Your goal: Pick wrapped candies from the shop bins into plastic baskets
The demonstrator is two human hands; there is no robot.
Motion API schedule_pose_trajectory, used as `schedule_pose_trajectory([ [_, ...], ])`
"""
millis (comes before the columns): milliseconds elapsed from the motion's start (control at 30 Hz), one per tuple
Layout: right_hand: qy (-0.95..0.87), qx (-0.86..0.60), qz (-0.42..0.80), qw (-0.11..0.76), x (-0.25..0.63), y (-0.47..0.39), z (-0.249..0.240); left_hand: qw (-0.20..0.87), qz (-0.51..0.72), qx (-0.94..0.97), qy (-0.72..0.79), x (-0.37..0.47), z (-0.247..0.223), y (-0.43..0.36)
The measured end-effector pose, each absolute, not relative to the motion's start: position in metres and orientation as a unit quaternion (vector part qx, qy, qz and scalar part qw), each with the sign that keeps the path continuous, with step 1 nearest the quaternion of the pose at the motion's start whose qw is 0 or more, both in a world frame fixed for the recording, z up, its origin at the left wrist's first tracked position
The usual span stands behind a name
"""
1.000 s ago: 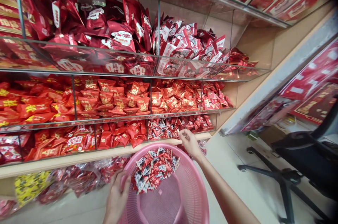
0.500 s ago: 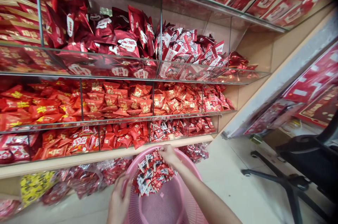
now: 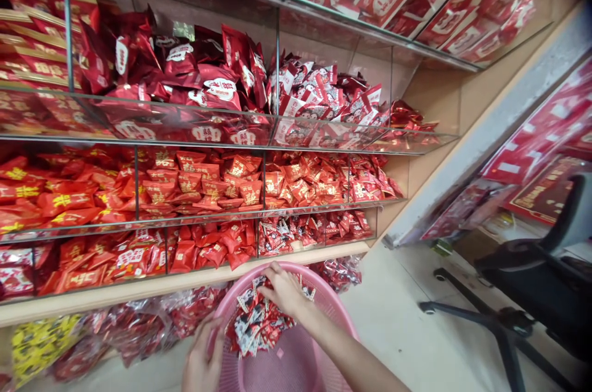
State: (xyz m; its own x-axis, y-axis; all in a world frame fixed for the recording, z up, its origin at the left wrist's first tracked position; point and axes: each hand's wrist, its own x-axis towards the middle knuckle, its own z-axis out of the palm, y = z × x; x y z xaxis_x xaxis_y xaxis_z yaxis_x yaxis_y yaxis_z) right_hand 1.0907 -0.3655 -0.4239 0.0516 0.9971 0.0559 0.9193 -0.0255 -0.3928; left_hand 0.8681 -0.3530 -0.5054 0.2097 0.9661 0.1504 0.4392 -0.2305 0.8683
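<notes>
A pink plastic basket [image 3: 340, 309] stands on the floor below the shelves. Small red and white packets [image 3: 259, 324] lie heaped in the far-left part of it, and its near part shows a bare mesh bottom. With its fingers over the left rim, my left hand [image 3: 203, 352] grips the basket. My right hand [image 3: 284, 287] reaches over the heap near the far rim, thumb and fingers apart, touching or just above the packets. I see nothing held in it.
Shelves with glass dividers [image 3: 277, 65] hold many red packets. Bagged red goods [image 3: 134, 330] and a yellow patterned bag [image 3: 41, 343] lie under the lowest board [image 3: 115, 293]. A black wheeled chair [image 3: 504, 318] stands at right on the tiled floor [image 3: 393, 324].
My right hand has moved slightly left from the far rim over the packets, and its fingers have spread. The left hand stays at the rim. The view has tilted a little upward.
</notes>
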Motion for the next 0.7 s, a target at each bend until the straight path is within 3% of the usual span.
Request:
schedule_pose_trajectory([
  [233,-0.575,-0.746,0.083,0.325,1.132,-0.349,-0.417,0.344,0.365,0.699,0.509,0.866,-0.516,-0.348],
  [300,-0.527,-0.779,0.041,0.338,1.156,-0.341,-0.414,0.338,0.361,0.704,0.510,0.866,-0.520,-0.347],
  [567,-0.562,-0.820,-0.096,0.052,1.221,-0.318,-0.393,0.320,0.356,0.717,0.506,0.865,-0.525,-0.346],
  [700,-0.587,-0.803,-0.104,-0.007,1.226,-0.312,-0.388,0.317,0.357,0.720,0.504,0.867,-0.520,-0.347],
])
